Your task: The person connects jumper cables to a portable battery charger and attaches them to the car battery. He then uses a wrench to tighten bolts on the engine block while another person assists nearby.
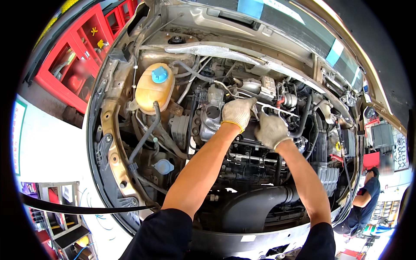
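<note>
Both my hands reach over a car engine (211, 113) in an open engine bay. Pale knitted work gloves cover them. My left hand (238, 115) is closed at the middle of the engine, and a small light metallic piece shows at its fingertips; its kind is unclear. Just to the right, my right hand (272, 131) is bent downward with curled fingers close to that piece. Its fingertips are hidden among the engine parts. Beyond the hands runs a thin silvery pipe (279, 108). To the left stands a yellowed coolant tank (145, 94) with a blue cap (159, 74).
A wide black air duct (247, 210) lies below my forearms. Hoses (145, 141) run along the left, near a pale blue filler cap (164, 166). Red cabinets (69, 65) stand beyond the fender. Another person (364, 201) in dark clothes is at the far right.
</note>
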